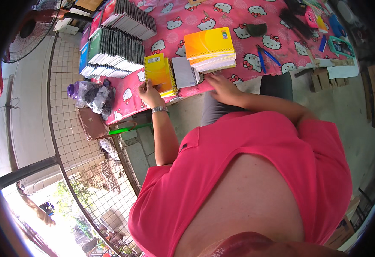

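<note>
My left hand (151, 93), with a watch on its wrist, is closed at the near left corner of a yellow spiral notebook (156, 70) at the table's near edge. That notebook lies on top of others like it. Just right of them is a spiral notebook with a plain pale page (184, 72) facing up. My right hand (222, 88) rests at the table edge, fingers stretched out, between the pale page and a stack of yellow and orange notebooks (209, 45). Its fingertips are close to that stack's near side; whether they touch is hard to tell.
Tall rows of spiral notebooks (115, 53) stand at the left. Beside them is a plastic bag (94, 99). Blue-handled pliers (264, 58) and a dark brush-like bundle (296, 25) lie rightward on the pink patterned tablecloth (170, 36). A fan (28, 29) stands far left.
</note>
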`<state>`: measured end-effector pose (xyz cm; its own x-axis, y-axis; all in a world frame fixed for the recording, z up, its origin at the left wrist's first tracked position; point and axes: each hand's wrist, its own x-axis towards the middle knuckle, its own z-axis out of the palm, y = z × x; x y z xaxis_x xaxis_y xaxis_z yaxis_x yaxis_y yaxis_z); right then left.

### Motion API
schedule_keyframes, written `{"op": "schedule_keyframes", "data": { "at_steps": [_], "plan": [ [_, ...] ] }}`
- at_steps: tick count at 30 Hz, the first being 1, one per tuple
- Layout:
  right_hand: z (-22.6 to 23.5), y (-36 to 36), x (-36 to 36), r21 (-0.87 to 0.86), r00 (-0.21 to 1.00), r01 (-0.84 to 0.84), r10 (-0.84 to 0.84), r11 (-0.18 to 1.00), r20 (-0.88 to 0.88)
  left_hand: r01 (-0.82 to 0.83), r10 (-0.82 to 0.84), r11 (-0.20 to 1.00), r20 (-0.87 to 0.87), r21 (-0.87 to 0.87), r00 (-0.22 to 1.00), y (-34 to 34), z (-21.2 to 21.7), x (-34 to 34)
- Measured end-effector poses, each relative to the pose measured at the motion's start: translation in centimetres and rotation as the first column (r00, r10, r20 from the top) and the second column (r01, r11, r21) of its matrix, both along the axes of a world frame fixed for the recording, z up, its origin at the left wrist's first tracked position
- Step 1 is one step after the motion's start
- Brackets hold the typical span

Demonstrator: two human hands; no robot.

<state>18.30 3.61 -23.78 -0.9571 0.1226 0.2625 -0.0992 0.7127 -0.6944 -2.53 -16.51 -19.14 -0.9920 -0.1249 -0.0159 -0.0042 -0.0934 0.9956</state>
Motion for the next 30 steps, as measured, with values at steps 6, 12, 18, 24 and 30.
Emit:
{"op": "schedule_keyframes", "data": {
  "at_steps": [6, 12, 18, 24, 30],
  "plan": [
    [-0.2, -5.1, -5.5, 0.413, 1.000, -0.019, 0.007, 0.910, 0.029, 0.012, -0.012, 1.000, 0.012, -0.023, 1.000, -0.4, -0.1, -0.3],
    [0.2, -5.7, -6.6, 0.687, 0.998, -0.064, 0.036, 0.724, 0.055, 0.009, -0.009, 1.000, 0.036, -0.005, 0.999, -0.8, -0.6, -0.5],
    [3.9, -5.1, -1.6, 0.661, 0.967, -0.248, 0.217, 0.708, 0.130, 0.051, -0.111, 0.946, 0.173, 0.320, 0.979, -2.8, 0.4, -1.0],
    [16.2, -3.5, -3.0, 0.550, 0.954, -0.010, 0.173, 0.835, -0.246, 0.076, -0.075, 0.907, -0.018, 0.413, 0.997, -6.5, 4.4, -1.4],
    [9.9, -8.6, -10.6, 0.683, 0.982, -0.143, 0.190, 0.716, 0.005, -0.018, 0.076, 0.958, -0.194, 0.286, 0.978, -6.1, 8.4, -1.1]
  ]
}}
